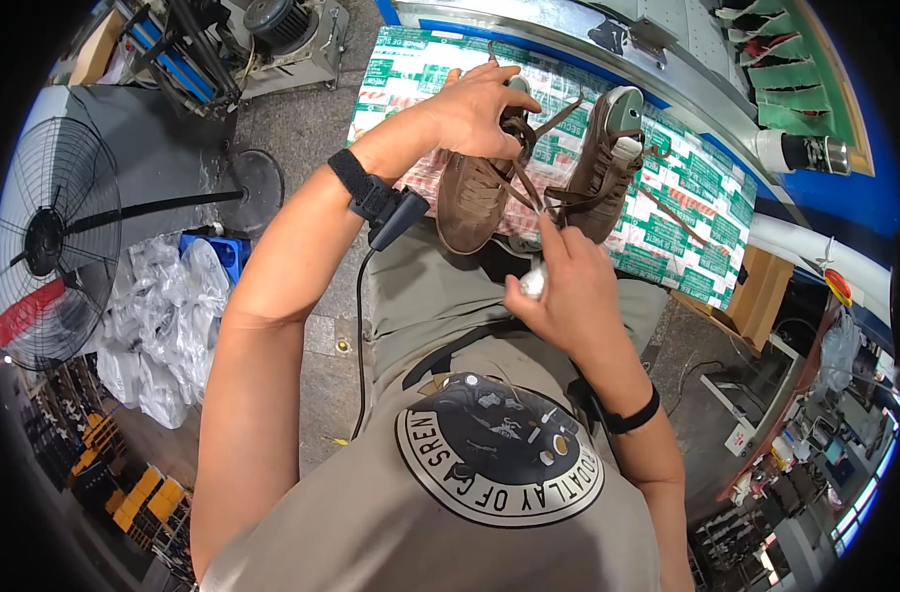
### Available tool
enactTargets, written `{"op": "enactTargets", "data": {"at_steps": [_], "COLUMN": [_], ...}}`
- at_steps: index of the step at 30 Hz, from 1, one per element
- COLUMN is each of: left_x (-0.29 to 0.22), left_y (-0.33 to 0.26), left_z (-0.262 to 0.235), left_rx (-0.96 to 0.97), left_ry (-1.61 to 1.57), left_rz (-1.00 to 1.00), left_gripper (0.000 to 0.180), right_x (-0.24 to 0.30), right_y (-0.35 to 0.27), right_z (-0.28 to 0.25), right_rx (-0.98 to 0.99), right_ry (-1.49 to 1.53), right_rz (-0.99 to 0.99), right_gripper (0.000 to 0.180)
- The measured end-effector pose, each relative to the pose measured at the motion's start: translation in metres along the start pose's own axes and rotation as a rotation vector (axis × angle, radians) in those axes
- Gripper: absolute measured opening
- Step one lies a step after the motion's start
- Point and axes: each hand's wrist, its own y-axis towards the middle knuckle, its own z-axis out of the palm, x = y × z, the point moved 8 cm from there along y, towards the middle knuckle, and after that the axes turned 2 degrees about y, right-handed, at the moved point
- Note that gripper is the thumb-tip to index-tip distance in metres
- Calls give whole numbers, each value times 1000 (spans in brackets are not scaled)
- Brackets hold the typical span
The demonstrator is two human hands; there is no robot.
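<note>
A pair of brown lace-up shoes stands on a work surface covered in green-and-white printed tape, toes toward me. My left hand (480, 111) grips the left shoe (470, 202) at its collar, fingers over the far side and thumb near the laces. Closed below the shoes, my right hand (576, 286) holds a slim pointed tool with a whitish grip (534, 282), its tip by a loose brown lace (525, 185) between the shoes. The tool's exact kind is partly hidden. Beside it, the right shoe (598, 183) has untied laces trailing and something white at its tongue.
A metal rail (568, 25) runs behind the work surface (702, 212). On the left stand a black fan (45, 232) and a pile of clear plastic bags (164, 335). A cardboard box (761, 296) sits at the right. A cable (360, 345) hangs from my left wrist device.
</note>
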Motion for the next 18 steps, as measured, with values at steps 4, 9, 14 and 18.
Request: {"op": "enactTargets", "data": {"at_steps": [4, 9, 14, 18], "left_x": [-5, 2, -2, 1], "left_y": [0, 9, 10, 9], "left_z": [-5, -9, -8, -7], "left_rx": [27, 232, 273, 278], "left_ry": [27, 8, 27, 20], "left_rz": [-35, -29, -16, -3], "left_gripper": [76, 77, 78, 75], "right_x": [-6, 27, 25, 28], "right_y": [-13, 26, 46, 48], "right_z": [-1, 4, 30, 32], "right_rx": [6, -165, -193, -212], "right_ry": [-32, 87, 112, 79], "right_rz": [78, -136, -191, -185], "right_gripper": [82, 85, 85, 84]}}
